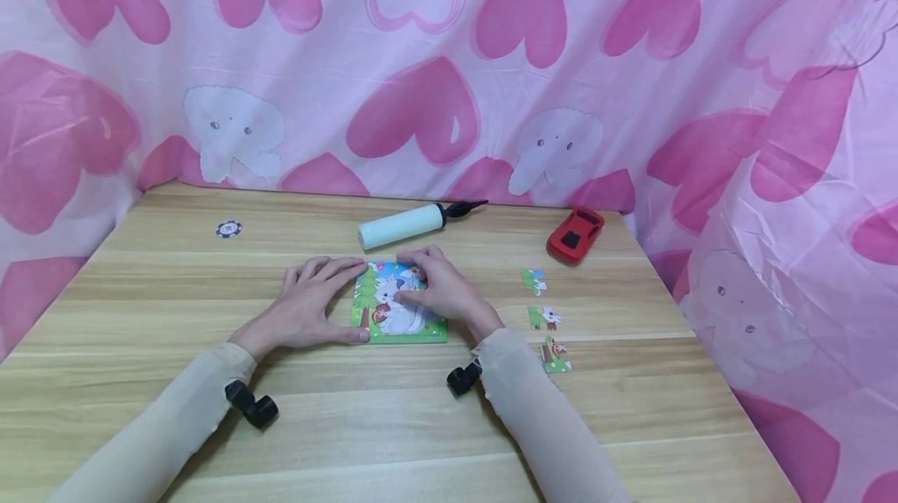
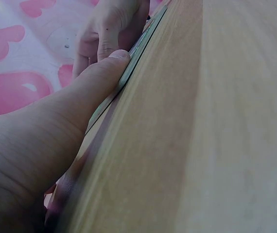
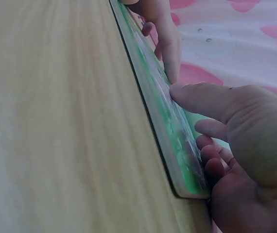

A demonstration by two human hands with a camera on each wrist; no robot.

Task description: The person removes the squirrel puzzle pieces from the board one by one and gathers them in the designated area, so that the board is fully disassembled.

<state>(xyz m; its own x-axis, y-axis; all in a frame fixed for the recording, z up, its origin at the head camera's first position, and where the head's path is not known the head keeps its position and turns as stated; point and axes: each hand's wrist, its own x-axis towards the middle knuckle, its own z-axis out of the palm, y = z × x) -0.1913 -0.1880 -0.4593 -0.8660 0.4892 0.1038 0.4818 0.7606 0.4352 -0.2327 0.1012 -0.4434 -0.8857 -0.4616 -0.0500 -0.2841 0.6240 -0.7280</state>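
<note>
A square picture puzzle [image 1: 403, 321] with a white cartoon animal on green and blue lies flat on the wooden table. My left hand [image 1: 306, 304] spans its left side, the thumb at the lower left corner and a fingertip at the upper left one. Over the puzzle's upper right part is my right hand [image 1: 449, 292]. Its thumb [image 3: 197, 97] rests on the picture in the right wrist view, with the other fingers bent near the board's edge. Part of the picture is hidden under this hand.
Three loose puzzle pieces, a top one [image 1: 534, 281], a middle one [image 1: 543, 318] and a bottom one [image 1: 556, 355], lie in a column to the right. Behind are a pale blue hand pump [image 1: 403, 227], a red toy car [image 1: 575, 235] and a poker chip [image 1: 228, 229]. A pink heart-print curtain [image 1: 414, 117] encloses the table.
</note>
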